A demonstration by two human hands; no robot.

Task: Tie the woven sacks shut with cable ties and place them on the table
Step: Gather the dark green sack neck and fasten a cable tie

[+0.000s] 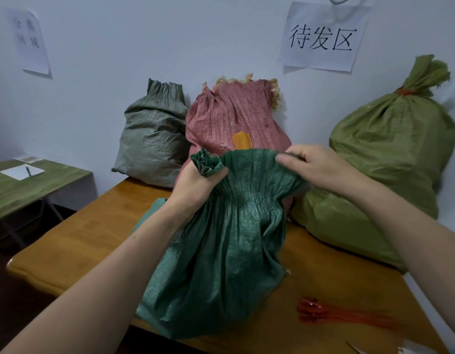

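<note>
gathering the mouth tight

the dark green sack (221, 251) stands on the tabletop (81, 238). the left hand (195, 185) grips its bunched mouth and the right hand (321, 167) pinches the pleated rim. best to feed every loose pleat into the left fist before reaching for the cable ties (336, 315).

Dark green sack (221, 251) upright on wooden table (76, 241), mouth pleated. Left hand (195, 182) grips bunched left end of the mouth, right hand (315, 167) pinches the top edge at right. Behind it against the wall: grey-green sack (152, 139), red sack (236, 116), light green sack (392, 154) with neck tied in orange. Orange cable ties (336, 312) lie on table near right. Paper sign (323, 38) on wall. Small green side table (24, 187) at left with paper and pen.
</note>
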